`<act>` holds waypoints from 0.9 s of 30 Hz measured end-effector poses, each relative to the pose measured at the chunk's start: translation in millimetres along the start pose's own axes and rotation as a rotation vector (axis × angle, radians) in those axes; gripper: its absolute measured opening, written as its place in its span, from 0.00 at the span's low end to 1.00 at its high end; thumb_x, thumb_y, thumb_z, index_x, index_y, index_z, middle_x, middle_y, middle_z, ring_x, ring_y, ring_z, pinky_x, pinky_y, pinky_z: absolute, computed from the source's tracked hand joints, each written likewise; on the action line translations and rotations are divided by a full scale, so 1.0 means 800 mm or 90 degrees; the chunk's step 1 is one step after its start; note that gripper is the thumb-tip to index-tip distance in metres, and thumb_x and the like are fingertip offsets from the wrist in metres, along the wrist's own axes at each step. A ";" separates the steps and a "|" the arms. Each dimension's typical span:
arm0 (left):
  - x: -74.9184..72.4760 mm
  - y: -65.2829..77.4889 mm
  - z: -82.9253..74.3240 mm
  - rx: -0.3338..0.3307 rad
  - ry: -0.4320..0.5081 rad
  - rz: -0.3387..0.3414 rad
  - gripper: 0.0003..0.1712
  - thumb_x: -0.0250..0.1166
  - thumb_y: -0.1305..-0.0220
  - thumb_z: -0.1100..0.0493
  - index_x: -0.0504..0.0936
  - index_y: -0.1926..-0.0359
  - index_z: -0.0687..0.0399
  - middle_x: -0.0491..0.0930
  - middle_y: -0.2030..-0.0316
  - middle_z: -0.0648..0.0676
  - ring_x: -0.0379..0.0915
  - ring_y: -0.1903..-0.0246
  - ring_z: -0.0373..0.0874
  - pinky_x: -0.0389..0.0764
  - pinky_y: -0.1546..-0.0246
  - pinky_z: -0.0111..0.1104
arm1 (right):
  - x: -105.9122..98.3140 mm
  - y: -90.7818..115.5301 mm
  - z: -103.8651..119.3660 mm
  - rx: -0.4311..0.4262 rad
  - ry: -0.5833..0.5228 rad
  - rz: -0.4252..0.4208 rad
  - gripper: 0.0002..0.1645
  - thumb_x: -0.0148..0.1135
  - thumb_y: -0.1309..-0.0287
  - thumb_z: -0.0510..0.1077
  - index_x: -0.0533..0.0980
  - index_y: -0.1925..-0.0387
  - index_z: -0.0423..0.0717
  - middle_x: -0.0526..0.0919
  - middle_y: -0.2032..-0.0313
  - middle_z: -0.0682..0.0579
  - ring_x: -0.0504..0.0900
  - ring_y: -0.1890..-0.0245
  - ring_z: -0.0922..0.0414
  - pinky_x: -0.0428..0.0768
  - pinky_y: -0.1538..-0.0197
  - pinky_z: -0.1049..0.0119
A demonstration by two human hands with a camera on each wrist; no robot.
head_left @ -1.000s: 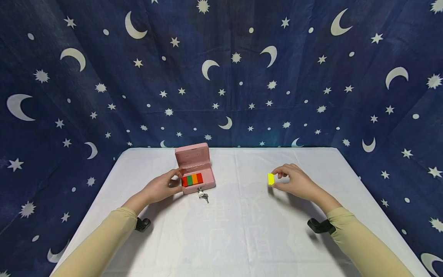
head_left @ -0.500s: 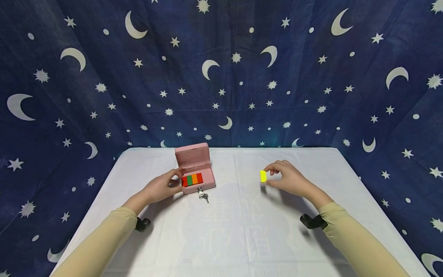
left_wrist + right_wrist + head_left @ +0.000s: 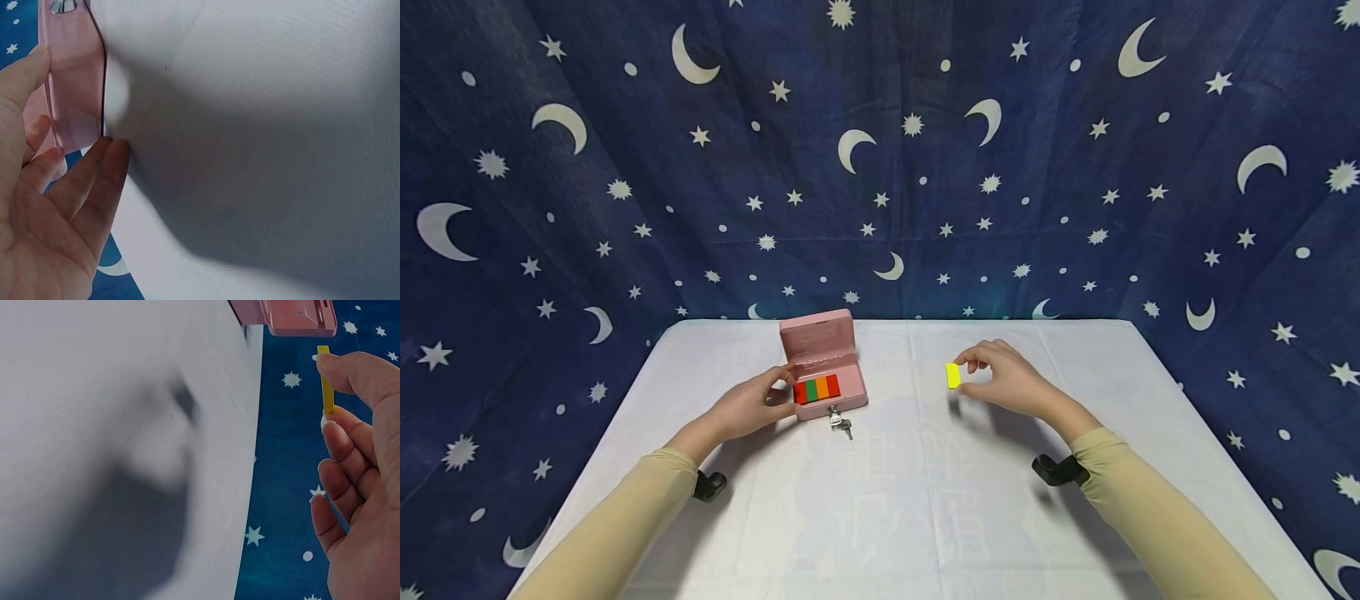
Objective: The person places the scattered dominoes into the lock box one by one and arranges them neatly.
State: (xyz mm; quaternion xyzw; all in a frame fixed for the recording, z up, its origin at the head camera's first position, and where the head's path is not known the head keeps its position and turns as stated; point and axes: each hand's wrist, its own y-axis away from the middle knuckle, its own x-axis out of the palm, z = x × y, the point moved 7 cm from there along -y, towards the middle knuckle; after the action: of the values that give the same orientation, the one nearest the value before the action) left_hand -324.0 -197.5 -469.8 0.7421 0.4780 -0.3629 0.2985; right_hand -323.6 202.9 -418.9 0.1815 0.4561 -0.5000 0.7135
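A small pink metal cash box [image 3: 854, 385] stands on the left part of the table with its lid raised. Inside, flat blocks in red, green and orange [image 3: 822, 387] lie in a row along the left. My left hand [image 3: 747, 403] holds the box at its left end, thumb near the front corner and a finger farther back; the left wrist view shows the thumb on the box's pink wall [image 3: 76, 81]. Between thumb and forefinger, my right hand [image 3: 1011, 379] pinches a thin yellow block [image 3: 953, 376] upright above the cloth. The right wrist view shows this yellow block [image 3: 327, 381] edge-on.
A lock with keys [image 3: 841, 422] hangs at the box's front. White cloth covers the table [image 3: 895, 517]. Behind and at the sides hangs a dark blue curtain [image 3: 910, 200] with moons and stars. A black wrist mount [image 3: 1060, 471] sits under the right forearm.
My right hand has moved left, toward the box, and slightly farther back with the yellow block. The left hand and the box have stayed in place.
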 end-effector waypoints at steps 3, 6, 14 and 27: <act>0.001 -0.001 0.000 -0.002 0.001 0.000 0.31 0.70 0.37 0.40 0.72 0.39 0.48 0.74 0.35 0.55 0.78 0.41 0.53 0.75 0.40 0.53 | 0.003 -0.005 0.000 -0.003 0.003 0.000 0.24 0.76 0.48 0.51 0.82 0.49 0.52 0.77 0.64 0.61 0.71 0.56 0.57 0.72 0.49 0.56; 0.001 -0.001 0.001 -0.006 0.003 0.001 0.33 0.70 0.37 0.40 0.71 0.37 0.48 0.76 0.37 0.55 0.78 0.41 0.53 0.74 0.39 0.53 | 0.006 -0.009 0.002 -0.002 0.004 0.002 0.24 0.77 0.48 0.51 0.82 0.49 0.52 0.77 0.64 0.61 0.71 0.56 0.57 0.73 0.49 0.56; 0.001 0.000 0.001 -0.008 0.003 0.000 0.37 0.70 0.36 0.42 0.69 0.32 0.50 0.77 0.39 0.54 0.77 0.40 0.54 0.74 0.38 0.53 | 0.011 -0.020 0.010 0.006 0.000 0.013 0.24 0.76 0.47 0.52 0.82 0.48 0.53 0.77 0.64 0.60 0.71 0.56 0.56 0.72 0.50 0.56; 0.002 -0.001 0.000 -0.015 0.001 0.008 0.38 0.70 0.36 0.41 0.68 0.31 0.50 0.76 0.38 0.55 0.77 0.39 0.55 0.73 0.38 0.54 | 0.020 -0.037 0.025 -0.019 0.010 0.012 0.24 0.76 0.47 0.53 0.82 0.50 0.52 0.77 0.65 0.61 0.71 0.57 0.57 0.72 0.51 0.59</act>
State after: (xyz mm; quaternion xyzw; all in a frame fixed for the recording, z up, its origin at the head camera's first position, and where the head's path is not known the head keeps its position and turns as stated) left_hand -324.1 -196.9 -471.1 0.7415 0.4779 -0.3551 0.3092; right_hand -338.9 167.0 -415.9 0.1790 0.4676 -0.4851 0.7169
